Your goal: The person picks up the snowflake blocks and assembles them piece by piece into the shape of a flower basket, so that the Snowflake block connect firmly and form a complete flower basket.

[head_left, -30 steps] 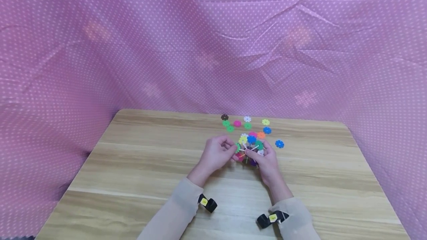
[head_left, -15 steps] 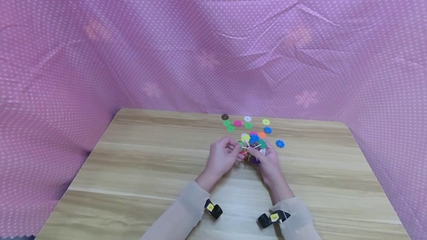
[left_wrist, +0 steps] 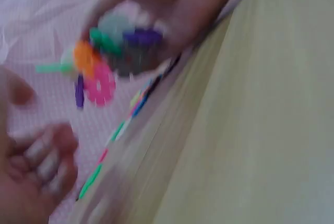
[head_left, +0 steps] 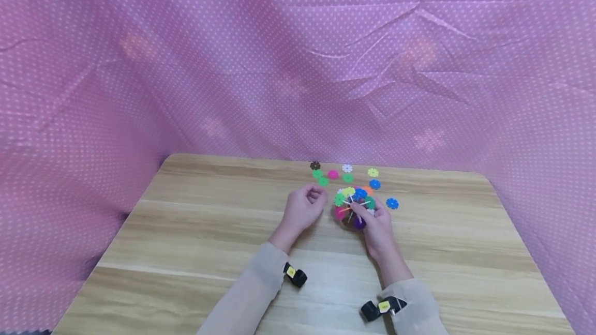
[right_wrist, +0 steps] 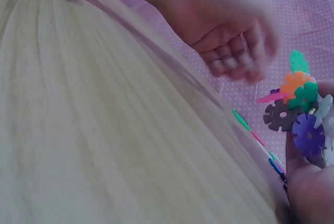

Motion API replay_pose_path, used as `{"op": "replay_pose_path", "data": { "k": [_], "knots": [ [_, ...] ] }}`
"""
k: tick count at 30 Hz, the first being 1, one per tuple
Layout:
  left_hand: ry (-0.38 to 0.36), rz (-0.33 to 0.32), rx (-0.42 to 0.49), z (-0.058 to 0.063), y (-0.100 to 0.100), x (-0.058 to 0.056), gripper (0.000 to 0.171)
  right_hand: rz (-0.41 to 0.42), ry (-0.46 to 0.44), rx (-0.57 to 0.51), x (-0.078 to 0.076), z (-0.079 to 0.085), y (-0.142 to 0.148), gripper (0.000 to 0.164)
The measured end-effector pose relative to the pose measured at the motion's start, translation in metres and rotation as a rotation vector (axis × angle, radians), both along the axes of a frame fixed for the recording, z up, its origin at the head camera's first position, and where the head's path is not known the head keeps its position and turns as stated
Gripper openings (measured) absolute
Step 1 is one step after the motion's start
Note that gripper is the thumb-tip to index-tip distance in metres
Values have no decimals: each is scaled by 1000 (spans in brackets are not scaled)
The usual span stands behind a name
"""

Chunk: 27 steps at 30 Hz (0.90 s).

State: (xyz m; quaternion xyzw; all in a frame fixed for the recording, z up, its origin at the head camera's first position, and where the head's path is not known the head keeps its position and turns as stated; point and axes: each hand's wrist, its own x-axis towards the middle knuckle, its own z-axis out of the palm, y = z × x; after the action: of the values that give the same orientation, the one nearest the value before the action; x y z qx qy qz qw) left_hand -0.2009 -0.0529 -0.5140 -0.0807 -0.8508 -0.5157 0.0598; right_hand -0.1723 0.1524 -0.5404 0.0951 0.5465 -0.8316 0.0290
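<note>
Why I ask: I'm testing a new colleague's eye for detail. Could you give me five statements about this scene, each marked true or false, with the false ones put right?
1. A cluster of notched discs is in the grip of the right hand. True.
2. The left hand is touching that cluster. False: there is a gap between them.
3. A loose brown disc lies near the far edge of the table. True.
4. The loose yellow disc lies nearer the person than any other loose disc. False: a loose blue disc, for one, lies nearer.
5. The pink cloth behind the table is plain. False: it has white dots.
</note>
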Motion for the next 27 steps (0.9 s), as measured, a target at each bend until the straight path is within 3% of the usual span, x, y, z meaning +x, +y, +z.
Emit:
{"op": "replay_pose_path", "data": {
  "k": [3,5,8,12,16,23,27],
  "knots": [
    [40,56,-260,-4,-2,-19,21,-23,1,-9,0,0,1,43],
    [50,49,-413,-6,-1,-29,30,-37,0,-25,0,-1,2,37],
    [19,12,-536,-9,0,-40,46,-54,-1,-48,0,-2,2,31],
    [-7,-13,-597,-10,1,-48,51,-60,14,-80,-1,-3,1,31],
    [9,-22,-607,-10,0,-47,43,-53,23,-103,0,-2,0,31],
    [11,-19,-619,-7,-8,-30,34,-40,0,-111,2,-1,1,37],
    [31,-68,-657,-5,-12,-16,34,-34,-8,-110,1,-1,3,40]
  ]
}}
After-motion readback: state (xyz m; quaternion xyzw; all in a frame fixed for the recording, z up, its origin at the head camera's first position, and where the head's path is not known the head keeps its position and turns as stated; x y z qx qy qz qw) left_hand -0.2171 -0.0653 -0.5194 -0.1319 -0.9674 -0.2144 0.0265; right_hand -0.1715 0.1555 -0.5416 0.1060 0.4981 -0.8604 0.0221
